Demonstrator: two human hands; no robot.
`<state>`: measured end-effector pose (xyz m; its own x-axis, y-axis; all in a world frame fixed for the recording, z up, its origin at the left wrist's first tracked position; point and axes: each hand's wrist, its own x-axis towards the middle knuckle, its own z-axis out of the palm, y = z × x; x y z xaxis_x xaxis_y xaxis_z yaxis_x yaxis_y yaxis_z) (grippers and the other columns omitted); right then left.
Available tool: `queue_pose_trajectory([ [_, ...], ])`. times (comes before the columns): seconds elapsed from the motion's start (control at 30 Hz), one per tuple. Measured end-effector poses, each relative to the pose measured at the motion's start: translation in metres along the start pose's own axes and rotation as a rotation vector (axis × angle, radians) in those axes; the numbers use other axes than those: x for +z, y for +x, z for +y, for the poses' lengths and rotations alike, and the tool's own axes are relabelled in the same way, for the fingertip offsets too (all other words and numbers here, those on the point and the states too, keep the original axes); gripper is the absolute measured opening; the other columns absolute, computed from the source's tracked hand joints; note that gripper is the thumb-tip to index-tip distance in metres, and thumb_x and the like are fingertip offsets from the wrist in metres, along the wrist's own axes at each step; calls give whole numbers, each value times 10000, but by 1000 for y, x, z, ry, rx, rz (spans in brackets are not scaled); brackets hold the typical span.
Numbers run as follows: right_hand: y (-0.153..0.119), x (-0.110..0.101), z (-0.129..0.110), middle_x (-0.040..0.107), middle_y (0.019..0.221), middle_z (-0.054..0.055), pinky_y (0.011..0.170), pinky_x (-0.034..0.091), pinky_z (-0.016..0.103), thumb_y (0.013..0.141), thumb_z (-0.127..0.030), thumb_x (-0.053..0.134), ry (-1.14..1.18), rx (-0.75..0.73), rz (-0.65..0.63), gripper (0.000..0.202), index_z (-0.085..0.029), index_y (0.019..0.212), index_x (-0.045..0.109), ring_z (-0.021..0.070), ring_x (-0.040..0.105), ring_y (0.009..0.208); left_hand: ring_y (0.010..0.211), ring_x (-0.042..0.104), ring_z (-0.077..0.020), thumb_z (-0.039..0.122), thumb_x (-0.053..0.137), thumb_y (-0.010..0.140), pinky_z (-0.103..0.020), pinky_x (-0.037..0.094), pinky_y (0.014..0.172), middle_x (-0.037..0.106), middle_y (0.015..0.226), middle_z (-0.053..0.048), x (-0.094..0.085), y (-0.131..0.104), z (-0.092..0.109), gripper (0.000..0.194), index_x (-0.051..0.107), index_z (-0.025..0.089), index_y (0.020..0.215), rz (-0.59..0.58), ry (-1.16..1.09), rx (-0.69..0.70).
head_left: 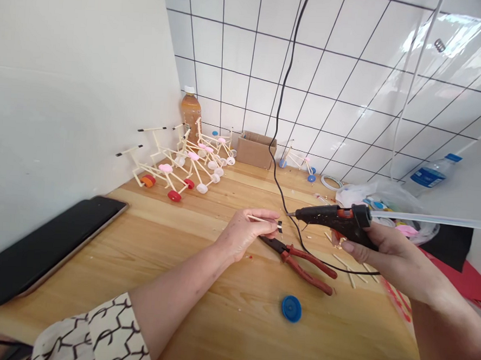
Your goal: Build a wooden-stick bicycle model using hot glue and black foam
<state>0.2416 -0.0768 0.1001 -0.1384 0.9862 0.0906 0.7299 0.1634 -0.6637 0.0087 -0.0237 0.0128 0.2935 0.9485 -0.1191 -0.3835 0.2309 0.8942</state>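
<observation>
Pinched in my left hand is a thin wooden stick with a small black piece at its right end. My right hand grips a black hot glue gun with a clear glue stick jutting from its back. The gun's nozzle points left and sits just above and right of the black piece. Red-handled pliers lie on the table below my left fingertips. A blue bottle cap rests nearer to me. Several short sticks lie under the glue gun.
Small stick-built tricycles with bottle-cap wheels stand at back left, by an amber bottle and a cardboard box. A black cable crosses the table. A tablet lies left; a plastic bag and water bottle are right.
</observation>
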Motion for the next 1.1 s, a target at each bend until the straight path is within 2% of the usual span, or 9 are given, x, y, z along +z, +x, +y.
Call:
queue_pose_trajectory([
  [0.1,0,-3,4,579,801,29,617,423,268,758,-450,584,28,4,-103,294,-211,925,617,179,501,729,591,609,-127,168,743,562,-285,479,660,669,684,-54,0,0,0,284,699,104,836,3,-1,-4],
  [0.23,1,-4,4,539,754,17,566,381,251,758,-441,587,84,34,-134,273,-213,906,609,157,457,675,593,611,-128,162,743,559,-279,479,648,670,686,-58,0,0,1,286,699,99,835,12,-4,-3],
  [0.37,2,-4,5,516,767,17,587,366,254,774,-428,577,139,43,-172,240,-211,872,601,154,440,694,584,608,-121,150,736,564,-268,478,644,666,660,-52,1,0,1,282,696,93,837,11,-11,-1],
  [0.53,1,-3,3,499,732,6,573,366,269,777,-440,569,84,29,-196,275,-210,925,596,154,431,661,587,612,-129,160,742,565,-271,480,647,670,647,-58,1,-1,2,286,692,88,837,13,1,-6],
  [0.83,1,4,-6,596,878,33,727,448,287,777,-423,568,119,13,-217,333,-216,1038,581,211,525,842,564,601,-115,147,717,587,-255,474,646,666,597,-51,3,-2,3,264,691,85,842,12,11,-15],
  [1.1,1,6,2,573,839,2,686,445,254,777,-435,566,92,-24,-205,283,-229,971,561,180,514,799,554,599,-110,132,708,590,-250,474,638,668,599,-50,4,-2,4,257,691,83,843,15,13,-20],
])
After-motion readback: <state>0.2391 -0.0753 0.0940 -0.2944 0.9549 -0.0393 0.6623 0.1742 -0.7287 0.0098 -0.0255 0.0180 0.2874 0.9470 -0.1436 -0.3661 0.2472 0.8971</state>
